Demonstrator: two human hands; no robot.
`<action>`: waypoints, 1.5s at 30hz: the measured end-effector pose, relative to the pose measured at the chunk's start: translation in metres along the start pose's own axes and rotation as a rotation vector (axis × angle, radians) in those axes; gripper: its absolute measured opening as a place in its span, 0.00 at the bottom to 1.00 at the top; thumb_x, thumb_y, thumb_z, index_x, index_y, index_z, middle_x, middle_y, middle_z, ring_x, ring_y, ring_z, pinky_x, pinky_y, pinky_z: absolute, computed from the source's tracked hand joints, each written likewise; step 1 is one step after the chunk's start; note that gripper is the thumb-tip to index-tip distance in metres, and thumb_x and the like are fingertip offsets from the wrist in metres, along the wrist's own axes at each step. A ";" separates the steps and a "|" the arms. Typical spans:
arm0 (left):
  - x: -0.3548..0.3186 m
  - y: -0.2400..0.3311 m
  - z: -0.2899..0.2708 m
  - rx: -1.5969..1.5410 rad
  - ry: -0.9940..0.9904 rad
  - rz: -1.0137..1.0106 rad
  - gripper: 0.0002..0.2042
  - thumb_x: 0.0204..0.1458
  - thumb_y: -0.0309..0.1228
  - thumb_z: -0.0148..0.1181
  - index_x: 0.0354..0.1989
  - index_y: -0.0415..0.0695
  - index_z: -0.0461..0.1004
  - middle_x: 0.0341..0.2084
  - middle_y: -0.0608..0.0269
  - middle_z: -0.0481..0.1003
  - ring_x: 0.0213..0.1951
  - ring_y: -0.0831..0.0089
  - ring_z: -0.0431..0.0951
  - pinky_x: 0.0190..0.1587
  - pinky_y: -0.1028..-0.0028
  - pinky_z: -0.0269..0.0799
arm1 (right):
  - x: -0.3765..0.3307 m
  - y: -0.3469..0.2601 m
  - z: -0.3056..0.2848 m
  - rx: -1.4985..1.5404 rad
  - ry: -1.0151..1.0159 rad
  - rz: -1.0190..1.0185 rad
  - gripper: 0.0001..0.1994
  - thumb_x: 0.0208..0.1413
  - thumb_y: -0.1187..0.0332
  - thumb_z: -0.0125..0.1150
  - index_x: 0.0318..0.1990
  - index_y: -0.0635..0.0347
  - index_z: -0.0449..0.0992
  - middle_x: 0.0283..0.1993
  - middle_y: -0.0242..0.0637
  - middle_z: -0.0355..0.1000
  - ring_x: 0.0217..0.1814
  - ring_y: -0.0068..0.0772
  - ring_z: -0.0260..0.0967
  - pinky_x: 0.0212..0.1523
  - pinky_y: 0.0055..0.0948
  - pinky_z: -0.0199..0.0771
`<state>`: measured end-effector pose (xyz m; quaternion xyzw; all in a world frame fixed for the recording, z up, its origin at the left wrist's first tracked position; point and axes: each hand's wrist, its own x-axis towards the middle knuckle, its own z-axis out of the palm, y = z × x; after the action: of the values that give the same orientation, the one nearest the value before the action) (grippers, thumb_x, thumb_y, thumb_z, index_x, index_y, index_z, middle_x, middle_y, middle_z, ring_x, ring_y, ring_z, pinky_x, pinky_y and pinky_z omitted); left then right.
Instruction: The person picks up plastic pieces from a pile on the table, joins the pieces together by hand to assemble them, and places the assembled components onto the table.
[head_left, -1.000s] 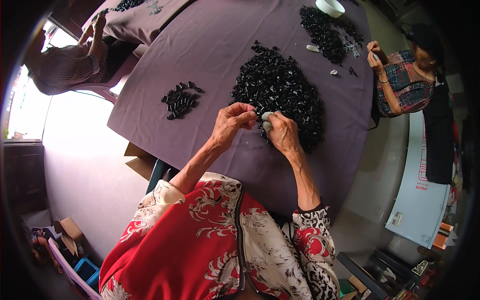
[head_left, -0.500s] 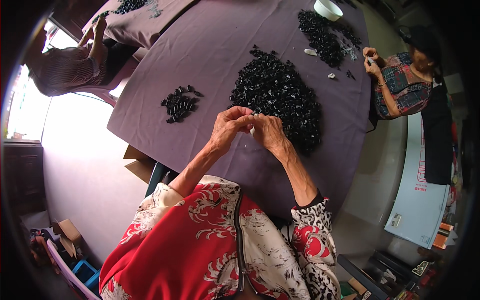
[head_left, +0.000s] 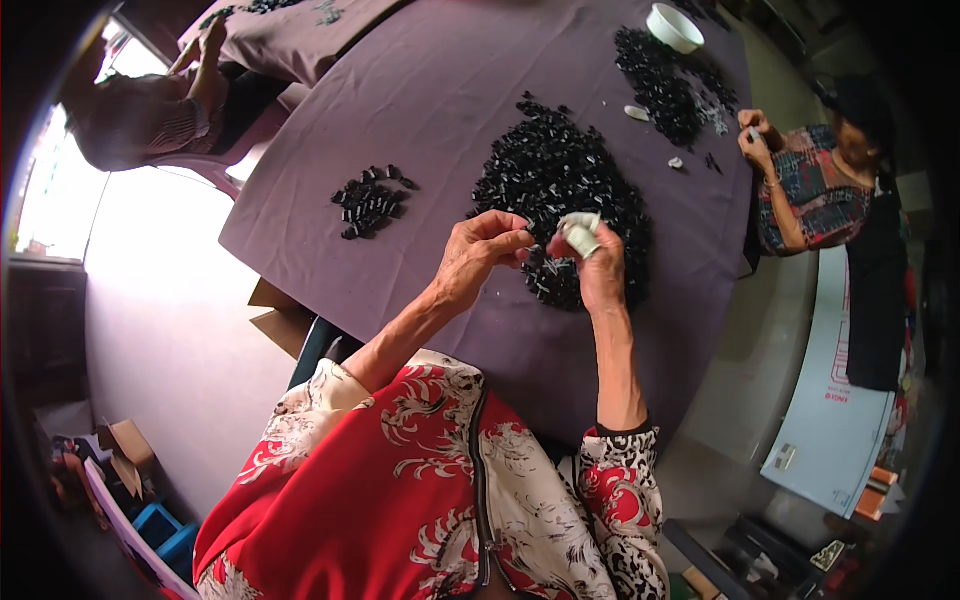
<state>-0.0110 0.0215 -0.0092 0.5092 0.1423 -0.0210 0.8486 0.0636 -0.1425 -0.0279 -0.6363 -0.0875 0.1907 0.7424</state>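
Observation:
Over the near edge of a big pile of small black parts (head_left: 560, 180), my left hand (head_left: 483, 252) is closed in a pinch. A small dark piece shows at its fingertips, mostly hidden by them. To its right and apart from it, my right hand (head_left: 597, 270) hovers over the pile, palm partly turned up. White coverings (head_left: 582, 238) wrap some of its fingers; motion smears them, so whether anything is held there is unclear. A smaller heap of black parts (head_left: 368, 203) lies to the left on the purple tablecloth (head_left: 420, 110).
At the far right stand a white bowl (head_left: 675, 28) and another black pile (head_left: 655, 85), with small white pieces (head_left: 637, 113) beside them. A co-worker (head_left: 815, 180) sits at the right edge, hands together. Another person (head_left: 150, 115) works at a table on the left.
My hands, together before, have come apart. The right hand has moved right and turned, showing its white-wrapped fingers. The view has shifted slightly.

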 end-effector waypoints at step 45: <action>-0.011 0.005 0.047 -0.039 -0.163 0.065 0.05 0.51 0.26 0.55 0.33 0.38 0.71 0.25 0.64 0.74 0.29 0.80 0.73 0.36 0.79 0.70 | -0.042 -0.049 -0.006 -0.333 0.008 -0.287 0.10 0.47 0.79 0.52 0.39 0.64 0.73 0.38 0.34 0.72 0.36 0.23 0.69 0.39 0.22 0.70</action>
<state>-0.0103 -0.0180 0.0184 0.4936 0.0566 -0.0318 0.8672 0.0363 -0.1699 0.0238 -0.7317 -0.2047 0.0635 0.6470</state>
